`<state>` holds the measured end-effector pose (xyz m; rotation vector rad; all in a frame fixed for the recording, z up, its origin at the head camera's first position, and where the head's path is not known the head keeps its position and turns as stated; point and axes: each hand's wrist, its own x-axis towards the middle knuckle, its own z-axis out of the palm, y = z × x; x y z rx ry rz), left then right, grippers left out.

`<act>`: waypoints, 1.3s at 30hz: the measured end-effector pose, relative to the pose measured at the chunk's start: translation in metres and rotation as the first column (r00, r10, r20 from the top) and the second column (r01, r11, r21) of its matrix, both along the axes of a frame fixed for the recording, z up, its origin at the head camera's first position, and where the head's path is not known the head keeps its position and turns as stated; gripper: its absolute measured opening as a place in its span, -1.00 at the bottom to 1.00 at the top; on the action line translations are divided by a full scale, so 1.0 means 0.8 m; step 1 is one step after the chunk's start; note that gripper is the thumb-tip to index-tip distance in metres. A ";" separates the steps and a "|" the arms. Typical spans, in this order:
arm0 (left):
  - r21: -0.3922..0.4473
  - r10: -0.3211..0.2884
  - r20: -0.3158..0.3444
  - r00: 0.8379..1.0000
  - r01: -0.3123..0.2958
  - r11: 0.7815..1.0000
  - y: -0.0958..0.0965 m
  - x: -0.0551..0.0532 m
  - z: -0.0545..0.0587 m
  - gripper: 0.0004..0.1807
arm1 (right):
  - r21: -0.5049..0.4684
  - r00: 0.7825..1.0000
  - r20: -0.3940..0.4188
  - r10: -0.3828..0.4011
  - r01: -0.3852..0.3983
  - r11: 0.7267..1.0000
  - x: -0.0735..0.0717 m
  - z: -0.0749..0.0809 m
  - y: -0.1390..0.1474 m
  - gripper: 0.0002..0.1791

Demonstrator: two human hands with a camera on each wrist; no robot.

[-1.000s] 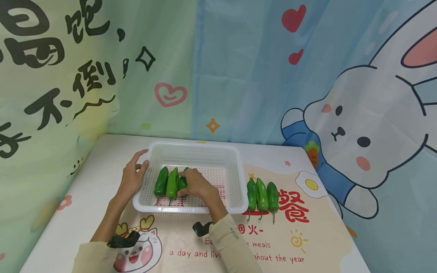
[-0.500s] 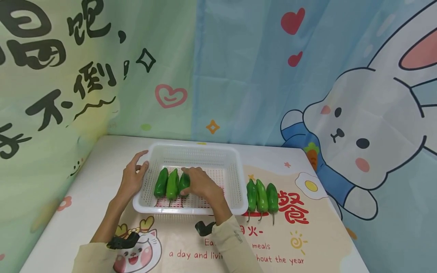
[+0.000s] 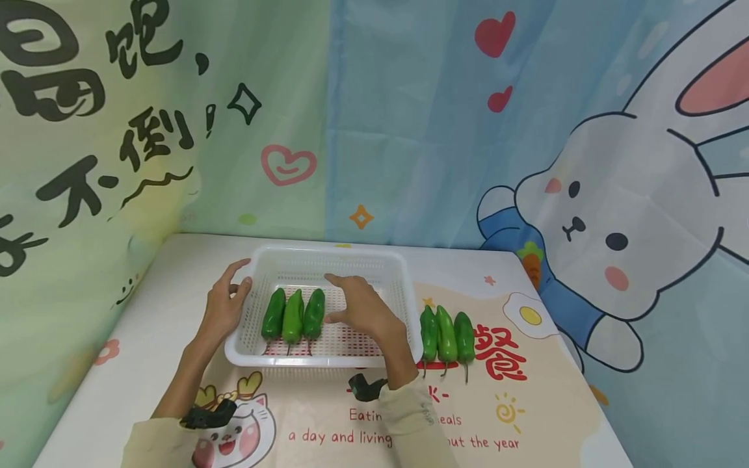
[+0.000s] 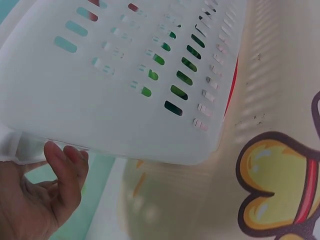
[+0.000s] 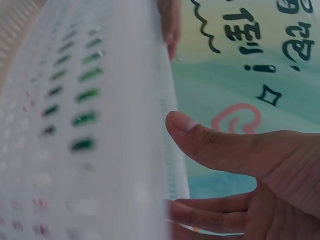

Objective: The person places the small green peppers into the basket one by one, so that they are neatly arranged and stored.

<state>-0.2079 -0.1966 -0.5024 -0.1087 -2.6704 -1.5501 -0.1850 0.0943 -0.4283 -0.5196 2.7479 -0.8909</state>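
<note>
Three green peppers lie side by side in the left half of the white plastic basket [image 3: 328, 361]: a left pepper [image 3: 274, 314], a middle pepper [image 3: 293, 317] and a right pepper [image 3: 314, 314]. My right hand [image 3: 368, 309] hovers over the basket just right of them, thumb and fingers spread with nothing between. The right wrist view shows that thumb [image 5: 215, 145] apart from the fingers, beyond the basket wall. At the basket's left side, my left hand [image 3: 225, 309] holds the rim. Curled fingers [image 4: 62, 170] show under the rim in the left wrist view.
Three more green peppers, among them a light one [image 3: 447, 335], lie in a row on the printed table mat [image 3: 544, 403], close to the basket's right side. A cartoon-printed curtain [image 3: 398, 162] hangs behind the table.
My right hand has let go of the right pepper and moved right and up, spreading its fingers. The pepper stays beside the other two. My left hand keeps its place.
</note>
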 end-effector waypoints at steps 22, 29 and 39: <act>0.013 0.001 0.023 1.000 -0.001 1.000 0.001 0.001 0.002 -0.39 | -0.086 0.977 -0.204 -0.057 0.040 0.995 0.043 0.045 0.068 -0.14; 0.005 0.005 0.022 1.000 -0.005 1.000 0.000 0.003 0.003 -0.40 | -0.054 0.965 -0.232 -0.124 0.114 0.992 0.057 0.054 0.084 -0.30; 0.004 0.003 0.020 1.000 -0.003 1.000 -0.001 0.001 -0.001 -0.39 | -0.080 0.952 -0.206 -0.227 0.215 0.973 0.066 0.046 0.117 -0.29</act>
